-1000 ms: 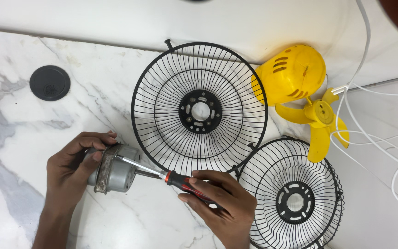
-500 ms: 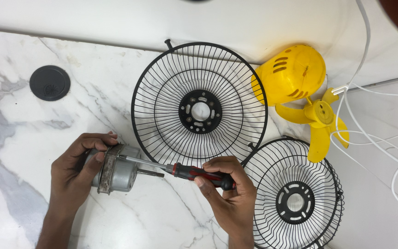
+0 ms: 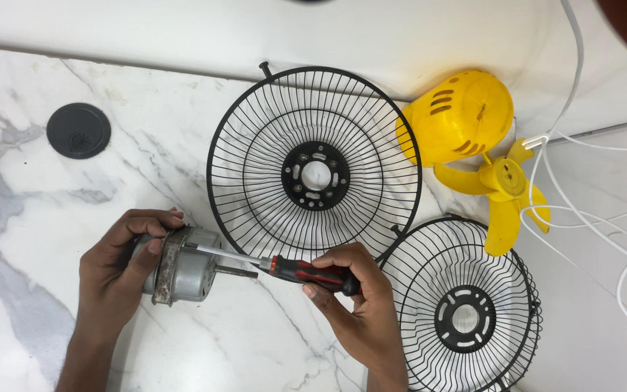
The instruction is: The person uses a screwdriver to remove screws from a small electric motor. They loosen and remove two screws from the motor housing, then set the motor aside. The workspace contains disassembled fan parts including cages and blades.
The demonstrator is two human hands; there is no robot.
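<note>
Left hand (image 3: 114, 268) fingers clasped around grey motor (image 3: 183, 267), right hand (image 3: 361, 308) fingers around red-black screwdriver (image 3: 284, 265) on marble.

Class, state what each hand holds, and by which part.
Left hand grips the fan motor by its rear body; right hand holds the screwdriver by its red-and-black handle.

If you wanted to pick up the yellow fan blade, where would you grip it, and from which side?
Grip the round hub of the fan blade, coming straight down from above. It lies flat on the table, the hub stands proud at the middle, and the thin blades spread out low around it.
</note>
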